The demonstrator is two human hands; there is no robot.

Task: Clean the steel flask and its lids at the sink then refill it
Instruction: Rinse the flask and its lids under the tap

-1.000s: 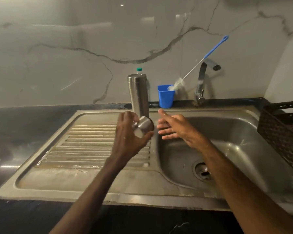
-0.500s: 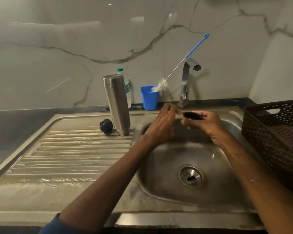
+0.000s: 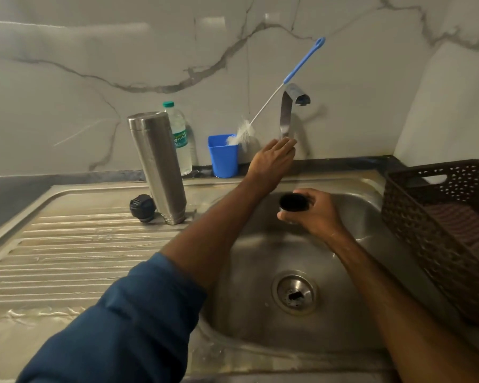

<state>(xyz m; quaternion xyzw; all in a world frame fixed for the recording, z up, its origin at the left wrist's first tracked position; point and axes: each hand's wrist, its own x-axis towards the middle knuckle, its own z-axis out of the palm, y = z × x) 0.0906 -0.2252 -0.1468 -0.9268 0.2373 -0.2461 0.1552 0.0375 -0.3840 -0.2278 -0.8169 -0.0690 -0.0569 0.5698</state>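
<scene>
Head view, single frame.

- The steel flask (image 3: 158, 167) is standing on the ribbed drainboard (image 3: 67, 244), left of centre, at the edge of the sink basin (image 3: 343, 313).
- A black stopper lid (image 3: 142, 207) is lying on the drainboard just left of the flask's base, close beside it; contact cannot be judged.
- The left hand (image 3: 271, 161) is reaching up and away, centre of frame, with the fingers stretched out and nothing in the palm. Its fingertips are touching the lower stem of the tap (image 3: 286, 114). A blue sleeve is covering that arm at lower left.
- The right hand (image 3: 315, 214) is gripping the cap (image 3: 292, 202) over the basin, right of centre, with fingers and thumb curled round it. The cap's dark opening is facing left.
- No water stream can be made out below the spout.
- The drain (image 3: 294, 293) is sitting lower centre, below the right hand.
- Behind the flask, against the marble wall, a plastic water bottle (image 3: 179, 139) with a green top is standing.
- To its right a blue cup (image 3: 223, 156) is holding a bottle brush (image 3: 285, 78), whose blue handle is leaning towards the upper right past the tap.
- A dark perforated basket (image 3: 440, 217) is sitting at the right edge.
</scene>
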